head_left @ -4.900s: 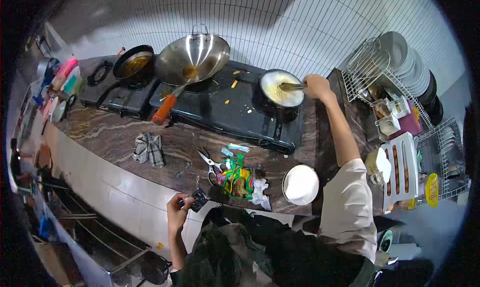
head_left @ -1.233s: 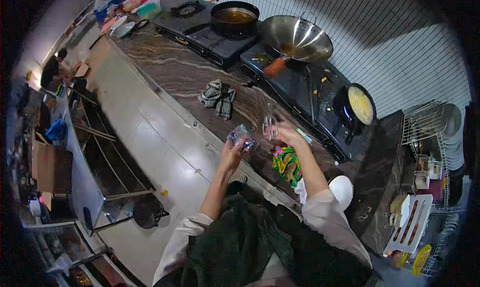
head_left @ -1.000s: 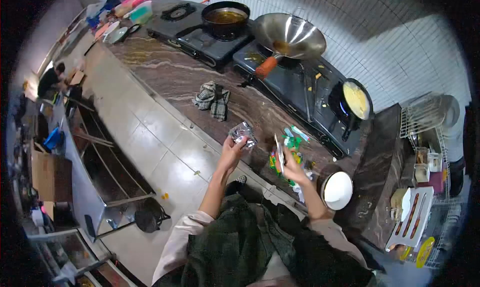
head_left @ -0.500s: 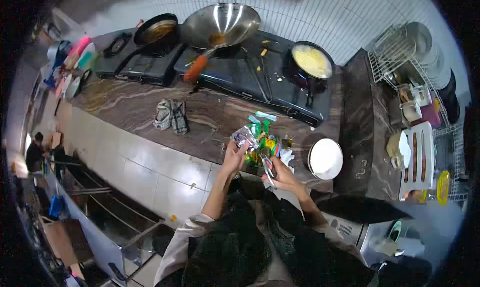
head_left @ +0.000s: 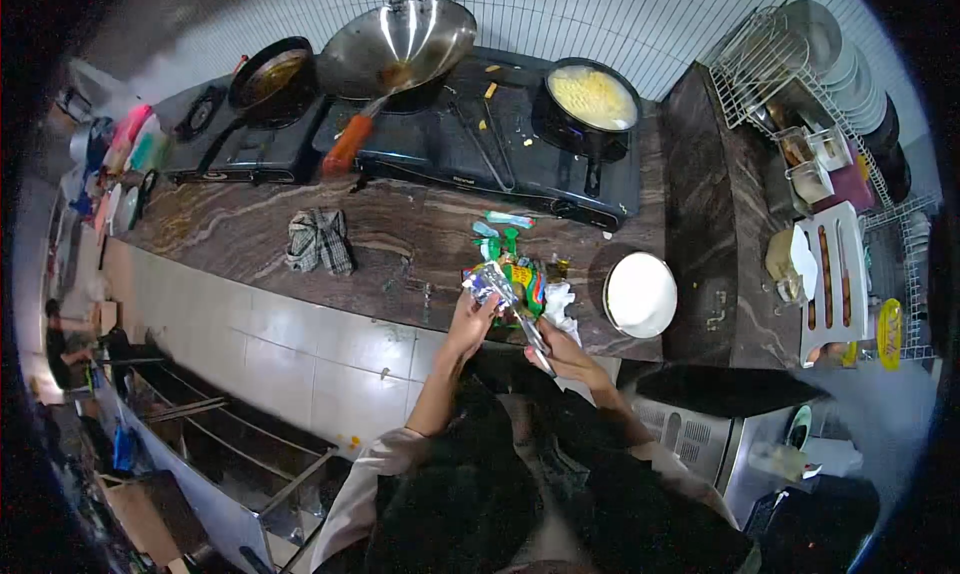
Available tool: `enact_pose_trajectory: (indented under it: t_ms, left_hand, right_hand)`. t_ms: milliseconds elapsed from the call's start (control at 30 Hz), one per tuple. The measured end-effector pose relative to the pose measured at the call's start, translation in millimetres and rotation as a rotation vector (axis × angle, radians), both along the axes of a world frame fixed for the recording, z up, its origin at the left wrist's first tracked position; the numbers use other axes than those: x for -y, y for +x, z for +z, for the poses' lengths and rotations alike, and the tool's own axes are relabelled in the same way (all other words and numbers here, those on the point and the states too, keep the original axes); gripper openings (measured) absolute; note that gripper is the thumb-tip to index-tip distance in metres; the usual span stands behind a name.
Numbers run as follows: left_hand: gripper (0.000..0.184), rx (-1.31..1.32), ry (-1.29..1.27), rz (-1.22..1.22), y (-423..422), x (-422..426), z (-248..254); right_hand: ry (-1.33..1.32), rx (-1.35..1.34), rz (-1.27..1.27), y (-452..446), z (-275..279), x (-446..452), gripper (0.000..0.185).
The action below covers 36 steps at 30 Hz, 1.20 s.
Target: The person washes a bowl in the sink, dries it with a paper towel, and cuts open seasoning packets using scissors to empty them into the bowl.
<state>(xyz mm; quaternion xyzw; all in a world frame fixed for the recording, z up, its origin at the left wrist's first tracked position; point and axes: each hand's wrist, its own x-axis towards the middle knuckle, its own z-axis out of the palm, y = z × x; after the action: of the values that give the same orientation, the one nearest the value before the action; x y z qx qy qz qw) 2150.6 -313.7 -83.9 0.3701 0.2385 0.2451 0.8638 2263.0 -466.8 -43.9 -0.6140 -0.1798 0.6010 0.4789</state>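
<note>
My left hand [head_left: 472, 324] is closed on a small shiny silver packet [head_left: 488, 283] above the counter's front edge. My right hand [head_left: 566, 354] grips the scissors [head_left: 535, 337], whose blades point up and left at the packet's lower edge. Whether the blades touch the packet I cannot tell. Under and behind both lies a green, red and yellow wrapper [head_left: 525, 274], with a crumpled white tissue [head_left: 560, 302] beside it. A white bowl [head_left: 640, 294] stands to the right of my hands.
A black pan [head_left: 593, 99] with pale yellow food sits on the stove; tongs [head_left: 485, 144] lie left of it. Farther left are a large wok [head_left: 400, 44] and a dark pan [head_left: 270, 79]. A checked cloth [head_left: 320, 242] lies on the counter. A dish rack [head_left: 765, 64] stands right.
Since the earliest frame, my right hand has left the pan and picked up the scissors. Both hands have come together over the wrapper, the scissors now at the silver packet. The view has shifted.
</note>
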Motion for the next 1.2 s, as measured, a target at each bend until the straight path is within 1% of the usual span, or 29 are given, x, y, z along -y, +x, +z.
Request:
enact_pose_trajectory:
  t_ms: [33, 133, 167, 200, 300, 367, 400, 433, 533, 567, 667, 700, 767, 833, 933, 967, 1067, 1100, 1200]
  left_hand:
    - [0.026, -0.002, -0.007, 0.004, 0.2, 0.2, -1.2]
    - [0.025, 0.003, -0.016, 0.011, 1.3, 2.4, 0.9]
    - [0.025, 0.008, -0.015, 0.012, 1.4, 2.5, 2.9]
    - [0.024, 0.013, -0.015, 0.011, 1.6, 2.7, 4.7]
    - [0.023, -0.008, 0.002, 0.003, 4.4, 0.8, -2.5]
    - [0.023, -0.017, 0.011, 0.003, 5.5, 1.3, -7.2]
    - [0.020, -0.005, 0.006, 0.007, 6.7, 2.6, -5.3]
    - [0.018, 0.008, 0.001, 0.010, 8.1, 3.9, -3.4]
    - [0.015, 0.007, -0.029, 0.009, 12.0, 9.5, 2.3]
    - [0.014, -0.005, -0.053, 0.012, 13.5, 10.5, 3.3]
    - [0.013, -0.022, -0.078, 0.002, 15.3, 11.4, 1.2]
    - [0.013, -0.028, -0.079, -0.008, 14.9, 10.6, -0.3]
    - [0.013, -0.035, -0.080, -0.023, 13.6, 10.0, -9.3]
    - [0.018, -0.076, -0.092, -0.056, 11.2, 8.0, -18.9]
    - [0.020, -0.087, -0.105, -0.082, 8.0, 5.9, -24.6]
    - [0.020, -0.078, -0.113, -0.091, 7.1, 5.1, -25.1]
    - [0.020, -0.070, -0.150, -0.102, 4.8, 2.7, -29.0]
    - [0.020, -0.069, -0.181, -0.102, 4.2, 1.0, -32.2]
    - [0.020, -0.050, -0.209, -0.130, 0.4, -4.5, -40.9]
  right_hand:
    - [-0.002, 0.000, -0.003, 0.0, -0.4, 0.9, 0.048]
    - [0.108, 0.457, 0.201, -2.7, 19.6, -0.3, 0.046]
    - [0.108, 0.457, 0.202, -0.2, 3.2, 2.0, 0.046]
    - [0.078, 0.444, 0.235, 4.1, -29.6, 6.2, 0.045]
    - [0.017, 0.420, 0.302, 2.8, -25.1, -2.0, 0.044]
    - [-0.030, 0.545, 0.326, 6.0, -17.0, 4.8, 0.046]
    - [-0.054, 0.608, 0.337, 4.3, -3.4, 2.1, 0.047]
    - [-0.053, 0.608, 0.336, 2.7, -0.4, 0.9, 0.047]
    - [0.122, 0.479, 0.175, -0.5, 4.2, 1.9, 0.052]
    - [0.122, 0.480, 0.173, 0.5, 3.7, 2.4, 0.052]
    - [0.046, 0.786, 0.194, 4.7, -3.9, 3.6, 0.034]
    - [0.047, 0.787, 0.189, 6.3, -7.9, 2.7, 0.034]
    - [0.134, 0.749, 0.168, 9.8, -17.8, 1.7, 0.037]
    - [0.177, 0.728, 0.152, 10.9, -13.9, -0.8, 0.039]
    - [0.023, 0.795, 0.250, 13.8, -3.1, -4.8, 0.039]
    - [0.024, 0.795, 0.247, 12.9, -8.2, -5.9, 0.039]
    - [0.008, 0.640, 0.174, 9.8, -35.5, -13.0, 0.039]
    - [0.012, 0.640, 0.171, 10.5, -40.0, -15.2, 0.039]
    - [-0.033, 0.687, 0.292, 14.3, -51.8, -20.6, 0.064]
